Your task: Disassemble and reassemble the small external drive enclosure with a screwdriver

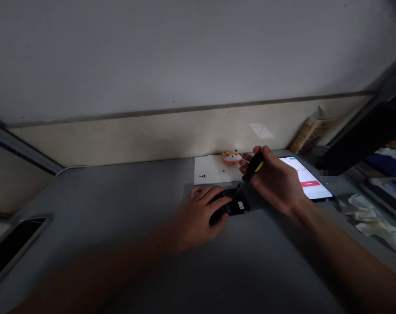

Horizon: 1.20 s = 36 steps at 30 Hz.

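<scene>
Bracing the black device [237, 213] against the counter [135, 187], your left hand [206, 213] closes around its left end, thumb on the near edge and fingers over the top and far edge, probably so that it won't slide or turn under the tool. Your right hand [276, 179] is wrapped around the dark handle of a screwdriver [257, 167] with a yellow patch, raised clear of the counter, likely to give the shaft a steep line down to the work. The device lies in front of you, between your forearms, just on your side of the white paper [211, 171]. Its long axis seems to run left to right, though your fingers hide much of the left end; a small pale label shows near its right end. The screwdriver's axis slants, handle up and to the right, tip down and left toward the device's upper face; you can't tell from here whether the tip touches it. Small dark bits [202, 176] rest on the paper, perhaps so they stand out against white. Behind your right hand lies a lit phone [310, 183], face up.
</scene>
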{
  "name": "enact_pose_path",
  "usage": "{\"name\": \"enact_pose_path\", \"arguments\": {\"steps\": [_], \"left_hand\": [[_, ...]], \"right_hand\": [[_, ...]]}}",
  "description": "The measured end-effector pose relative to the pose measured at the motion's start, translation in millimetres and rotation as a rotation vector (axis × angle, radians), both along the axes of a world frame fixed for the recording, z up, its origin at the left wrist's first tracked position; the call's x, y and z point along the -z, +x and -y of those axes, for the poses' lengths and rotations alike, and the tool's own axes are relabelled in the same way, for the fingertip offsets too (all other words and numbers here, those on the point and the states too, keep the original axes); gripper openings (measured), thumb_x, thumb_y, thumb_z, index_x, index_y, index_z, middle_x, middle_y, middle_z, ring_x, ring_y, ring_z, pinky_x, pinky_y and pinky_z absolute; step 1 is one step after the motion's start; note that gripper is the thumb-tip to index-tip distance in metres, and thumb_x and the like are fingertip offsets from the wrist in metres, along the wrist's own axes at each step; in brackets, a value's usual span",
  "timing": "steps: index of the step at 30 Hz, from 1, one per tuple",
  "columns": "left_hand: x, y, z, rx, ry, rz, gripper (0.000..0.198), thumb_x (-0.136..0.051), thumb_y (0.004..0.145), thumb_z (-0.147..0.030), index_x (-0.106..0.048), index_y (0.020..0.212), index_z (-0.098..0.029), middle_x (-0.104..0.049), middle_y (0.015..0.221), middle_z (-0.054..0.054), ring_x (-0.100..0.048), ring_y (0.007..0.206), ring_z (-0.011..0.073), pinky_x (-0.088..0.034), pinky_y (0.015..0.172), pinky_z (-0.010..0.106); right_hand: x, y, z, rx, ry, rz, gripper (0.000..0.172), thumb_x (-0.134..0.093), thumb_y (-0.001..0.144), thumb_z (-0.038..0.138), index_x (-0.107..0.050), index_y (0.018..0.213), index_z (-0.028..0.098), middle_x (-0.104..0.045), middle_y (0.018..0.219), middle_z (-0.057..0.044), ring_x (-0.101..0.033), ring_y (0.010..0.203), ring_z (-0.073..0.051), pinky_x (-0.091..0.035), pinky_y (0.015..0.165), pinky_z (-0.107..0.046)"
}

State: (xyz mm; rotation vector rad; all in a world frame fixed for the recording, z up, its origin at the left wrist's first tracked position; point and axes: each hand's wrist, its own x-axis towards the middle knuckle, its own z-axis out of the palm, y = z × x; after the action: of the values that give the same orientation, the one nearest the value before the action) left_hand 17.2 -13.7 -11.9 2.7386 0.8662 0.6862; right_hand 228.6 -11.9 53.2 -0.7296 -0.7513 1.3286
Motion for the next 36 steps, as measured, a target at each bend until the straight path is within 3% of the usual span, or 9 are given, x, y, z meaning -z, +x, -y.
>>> {"name": "enact_pose_path", "arguments": {"steps": [3,8,12,16,19,24,27,31,36], "left_hand": [[0.2,0.1,-0.4,-0.001,-0.003,-0.003,0.032,-0.056,0.098,-0.026,-0.065,0.129,-0.024,-0.064,0.139,0.009,-0.06,0.125,0.0272,-0.04,0.108,0.049],[-0.9,0.4,-0.4,-0.005,-0.016,-0.005,0.031,-0.056,0.098,-0.026,-0.065,0.128,-0.024,-0.064,0.138,0.008,-0.06,0.124,0.0262,-0.04,0.109,0.048],[-0.3,0.4,-0.4,-0.003,-0.005,0.004,0.031,-0.054,0.098,-0.027,-0.065,0.127,-0.024,-0.064,0.138,0.009,-0.06,0.124,0.0268,-0.04,0.109,0.049],[-0.1,0.7,-0.4,-0.008,-0.007,-0.006,0.032,-0.055,0.098,-0.026,-0.065,0.129,-0.024,-0.064,0.138,0.009,-0.061,0.123,0.0269,-0.04,0.109,0.05],[-0.9,0.8,-0.2,-0.009,-0.005,-0.006,0.033,-0.055,0.097,-0.025,-0.065,0.129,-0.024,-0.064,0.138,0.009,-0.061,0.123,0.027,-0.041,0.108,0.05],[-3.6,0.8,0.3,-0.012,-0.018,-0.015,0.033,-0.056,0.096,-0.023,-0.065,0.128,-0.024,-0.065,0.137,0.008,-0.06,0.123,0.0273,-0.041,0.107,0.05],[-4.1,1.0,0.5,-0.009,-0.025,-0.013,0.034,-0.057,0.096,-0.023,-0.065,0.129,-0.024,-0.064,0.138,0.008,-0.06,0.123,0.027,-0.041,0.108,0.049],[-4.1,1.5,0.9,-0.013,-0.019,-0.018,0.034,-0.057,0.096,-0.023,-0.065,0.128,-0.025,-0.064,0.137,0.009,-0.06,0.122,0.0276,-0.043,0.106,0.05],[-7.0,0.3,0.7,-0.002,-0.016,-0.021,0.034,-0.056,0.096,-0.022,-0.064,0.128,-0.025,-0.064,0.137,0.008,-0.06,0.123,0.0278,-0.043,0.107,0.051]], "right_hand": [[2.7,1.0,0.2,0.027,-0.007,0.047,0.042,-0.092,0.066,0.04,-0.054,0.072,0.023,-0.063,0.078,0.002,-0.058,0.064,-0.011,-0.05,0.059,-0.026],[2.7,-1.4,-2.1,0.055,0.022,0.181,0.052,-0.087,0.073,0.052,-0.044,0.069,0.024,-0.029,0.054,0.01,-0.026,0.044,-0.007,-0.028,0.041,-0.024],[-2.2,-0.6,-2.0,0.001,-0.005,0.079,0.035,-0.076,0.081,0.058,-0.063,0.085,0.025,-0.046,0.059,0.005,-0.043,0.052,-0.011,-0.041,0.049,-0.026],[-2.7,1.6,-0.2,0.001,-0.022,0.026,0.031,-0.085,0.073,0.045,-0.063,0.082,0.026,-0.063,0.08,0.0,-0.061,0.072,-0.016,-0.053,0.064,-0.03],[0.6,1.3,-0.4,0.013,-0.033,0.063,0.044,-0.093,0.065,0.044,-0.054,0.073,0.024,-0.062,0.075,0.002,-0.056,0.062,-0.012,-0.048,0.055,-0.027],[4.8,0.2,-4.5,0.037,0.021,0.162,0.055,-0.086,0.072,0.057,-0.042,0.068,0.024,-0.027,0.051,0.011,-0.024,0.043,-0.006,-0.027,0.041,-0.023],[4.2,1.7,-6.1,-0.012,0.035,0.094,0.045,-0.073,0.08,0.067,-0.057,0.081,0.025,-0.037,0.056,0.008,-0.035,0.048,-0.009,-0.036,0.046,-0.024],[3.9,3.5,-4.8,-0.033,0.017,-0.008,0.029,-0.077,0.082,0.05,-0.063,0.084,0.024,-0.056,0.071,0.002,-0.054,0.064,-0.012,-0.05,0.059,-0.026],[4.3,0.9,-2.0,0.044,-0.026,0.006,0.046,-0.093,0.065,0.046,-0.054,0.073,0.023,-0.057,0.071,0.004,-0.051,0.058,-0.009,-0.047,0.054,-0.024]]}}
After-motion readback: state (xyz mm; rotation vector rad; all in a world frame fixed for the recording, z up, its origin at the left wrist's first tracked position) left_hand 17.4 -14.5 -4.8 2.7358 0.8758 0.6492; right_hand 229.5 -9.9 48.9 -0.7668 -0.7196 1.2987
